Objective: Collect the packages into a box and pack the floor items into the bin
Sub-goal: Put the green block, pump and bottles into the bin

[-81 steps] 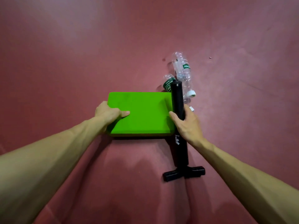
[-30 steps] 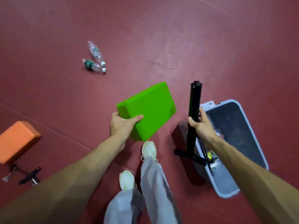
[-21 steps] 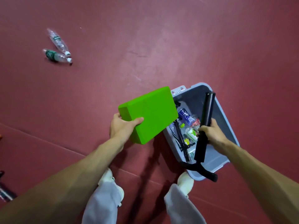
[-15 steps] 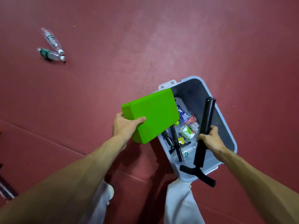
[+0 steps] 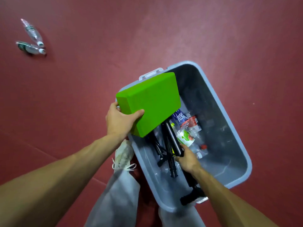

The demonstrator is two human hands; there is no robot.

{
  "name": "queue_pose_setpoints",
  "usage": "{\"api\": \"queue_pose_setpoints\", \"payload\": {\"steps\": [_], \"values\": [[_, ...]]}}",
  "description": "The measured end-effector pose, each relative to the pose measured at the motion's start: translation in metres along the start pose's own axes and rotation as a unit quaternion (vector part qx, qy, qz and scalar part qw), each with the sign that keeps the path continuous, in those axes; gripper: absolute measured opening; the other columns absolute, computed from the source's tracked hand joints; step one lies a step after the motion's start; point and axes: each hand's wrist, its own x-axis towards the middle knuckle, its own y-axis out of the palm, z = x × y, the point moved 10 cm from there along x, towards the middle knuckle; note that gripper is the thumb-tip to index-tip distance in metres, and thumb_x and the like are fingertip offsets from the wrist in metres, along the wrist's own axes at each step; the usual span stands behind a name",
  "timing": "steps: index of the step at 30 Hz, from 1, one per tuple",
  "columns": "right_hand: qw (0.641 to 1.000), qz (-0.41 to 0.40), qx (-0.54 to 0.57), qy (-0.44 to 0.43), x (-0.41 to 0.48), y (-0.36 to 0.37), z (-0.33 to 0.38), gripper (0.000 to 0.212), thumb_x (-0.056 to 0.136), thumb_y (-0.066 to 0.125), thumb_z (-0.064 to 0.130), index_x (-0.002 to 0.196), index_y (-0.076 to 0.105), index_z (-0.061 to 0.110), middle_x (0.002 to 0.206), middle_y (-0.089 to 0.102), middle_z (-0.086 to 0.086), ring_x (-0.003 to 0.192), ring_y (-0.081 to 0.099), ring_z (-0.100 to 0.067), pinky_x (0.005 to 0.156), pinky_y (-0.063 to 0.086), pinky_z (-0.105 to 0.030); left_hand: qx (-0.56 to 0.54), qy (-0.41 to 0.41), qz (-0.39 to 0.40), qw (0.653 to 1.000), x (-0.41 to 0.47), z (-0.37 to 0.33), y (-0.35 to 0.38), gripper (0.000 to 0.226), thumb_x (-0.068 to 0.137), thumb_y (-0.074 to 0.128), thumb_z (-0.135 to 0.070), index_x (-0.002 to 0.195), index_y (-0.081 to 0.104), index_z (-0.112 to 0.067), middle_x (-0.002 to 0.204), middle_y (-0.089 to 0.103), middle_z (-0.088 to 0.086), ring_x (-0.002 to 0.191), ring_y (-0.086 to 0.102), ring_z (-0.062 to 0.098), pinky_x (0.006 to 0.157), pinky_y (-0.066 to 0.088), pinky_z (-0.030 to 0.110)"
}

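A grey plastic bin [image 5: 236, 138] stands on the red floor in front of me. My left hand [image 5: 120, 122] grips a green foam block [image 5: 150, 102] by its near corner and holds it tilted over the bin's left rim. My right hand [image 5: 186, 158] is down inside the bin, wrapped around a black pump [image 5: 172, 138] with a T-shaped foot [image 5: 191, 196] that reaches the bin's near rim. The pump lies among black rods, a green-labelled bottle [image 5: 185, 138] and other bottles.
Two clear plastic bottles [image 5: 32, 40] lie on the floor at the far left. My legs in grey trousers and a white shoe [image 5: 123, 154] stand against the bin's near left side. The red floor [image 5: 164, 30] stretches all around.
I lifted the green block and the black pump off the floor and carried them to the bin. The pump has gone down into the bin; the block has moved over its left rim.
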Motion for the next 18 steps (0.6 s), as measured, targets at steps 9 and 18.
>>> {"api": "queue_pose_setpoints", "payload": {"steps": [9,18], "values": [[0.996,-0.015,0.085,0.028,0.050,0.041,0.001,0.032,0.084,0.057,0.001,0.112,0.068,0.012,0.112,0.069,-0.002,0.100,0.061,-0.013,0.087,0.040,-0.015,-0.016,-0.014,0.160,0.987,0.042,0.023,0.093,0.059,0.066,0.084,-0.033,0.116,0.059,-0.016,0.101,0.071,-0.006,0.089,0.068,0.008,0.083,0.055,0.027],[0.983,-0.112,0.128,0.064,0.059,-0.047,-0.009,0.021,0.089,0.053,0.011,0.101,0.068,0.021,0.103,0.068,0.003,0.092,0.063,-0.018,0.084,0.048,-0.028,0.009,-0.160,0.225,0.961,0.071,0.059,0.141,0.045,0.091,0.061,-0.027,0.125,0.049,-0.001,0.125,0.061,0.015,0.111,0.060,0.033,0.096,0.049,0.044]]}}
